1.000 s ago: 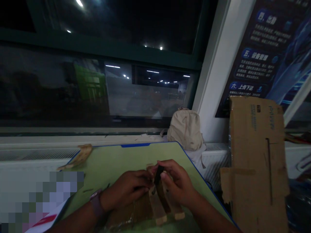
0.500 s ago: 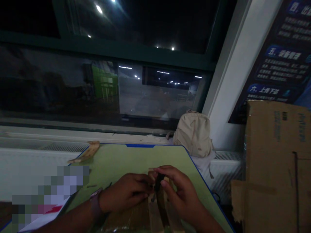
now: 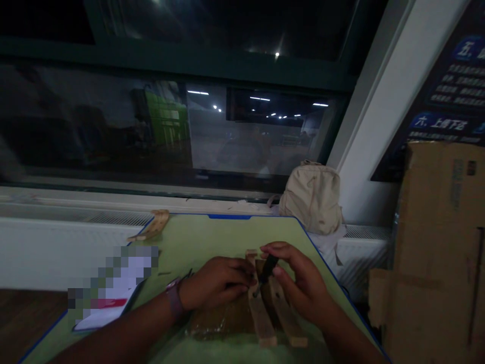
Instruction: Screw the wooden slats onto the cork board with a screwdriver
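A screwdriver with a black handle [image 3: 270, 265] is pinched between the thumb and fingers of my right hand [image 3: 305, 283]. Its thin shaft slants down to the left, the tip at a hole in the left wooden strip [image 3: 262, 319]. My left hand [image 3: 217, 282], a band around its wrist, has its bent fingers closed against that strip's left side near the tip; the fingertips are partly hidden. Beside it lies a second wooden strip [image 3: 291, 323] with a dark hole, below my right hand. Both strips rest on a shiny brown taped package [image 3: 220, 321].
The green tabletop [image 3: 204, 235] has a blue edge. A curved wooden piece [image 3: 154, 226] sits at its far left corner, and a partly pixelated tablet-like panel [image 3: 113, 298] lies on the left. Beyond are a beige backpack [image 3: 312, 197] and, to the right, a large cardboard box [image 3: 439, 242].
The view has shifted, so the table and hands appear further right. The screwdriver now leans more to the right, its shaft showing, and more of both wooden strips is visible.
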The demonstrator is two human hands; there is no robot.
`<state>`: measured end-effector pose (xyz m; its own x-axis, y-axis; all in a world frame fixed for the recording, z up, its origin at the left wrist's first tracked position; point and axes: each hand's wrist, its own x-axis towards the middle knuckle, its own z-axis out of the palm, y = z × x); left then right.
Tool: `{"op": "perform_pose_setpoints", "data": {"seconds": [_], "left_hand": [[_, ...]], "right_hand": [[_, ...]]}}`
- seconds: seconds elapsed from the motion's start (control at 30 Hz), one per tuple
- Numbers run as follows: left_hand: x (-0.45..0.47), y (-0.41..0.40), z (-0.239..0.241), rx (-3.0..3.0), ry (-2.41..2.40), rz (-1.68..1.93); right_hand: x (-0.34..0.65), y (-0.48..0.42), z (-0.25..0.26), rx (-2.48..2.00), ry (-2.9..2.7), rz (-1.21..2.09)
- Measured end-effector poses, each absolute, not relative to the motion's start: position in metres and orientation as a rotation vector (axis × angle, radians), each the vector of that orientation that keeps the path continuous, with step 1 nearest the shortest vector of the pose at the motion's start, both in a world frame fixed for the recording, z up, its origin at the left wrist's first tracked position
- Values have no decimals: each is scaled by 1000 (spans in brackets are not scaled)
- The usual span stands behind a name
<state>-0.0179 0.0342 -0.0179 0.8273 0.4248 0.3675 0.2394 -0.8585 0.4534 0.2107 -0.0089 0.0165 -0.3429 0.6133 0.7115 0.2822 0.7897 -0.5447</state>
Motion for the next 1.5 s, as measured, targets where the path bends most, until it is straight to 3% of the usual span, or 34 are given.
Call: {"op": "perform_pose_setpoints", "data": {"seconds": [0.2,0.6,0.97,1.2,1.5], "left_hand": [[-17,36,-16,2611,454,707],[-19,36,-17,2619,443,680],[-20,35,-14,2597,457,626],[-21,34,-13,2616,436,661],[-20,35,-12,2668,456,634]], "right_hand": [[209,-19,53,-840,-2184,416],[183,10,108,-1398,-2599,-222],[199,-7,102,-991,-2822,378],[199,-2,106,-744,-2861,487],[185,-6,98,-1261,-2743,-57]]}}
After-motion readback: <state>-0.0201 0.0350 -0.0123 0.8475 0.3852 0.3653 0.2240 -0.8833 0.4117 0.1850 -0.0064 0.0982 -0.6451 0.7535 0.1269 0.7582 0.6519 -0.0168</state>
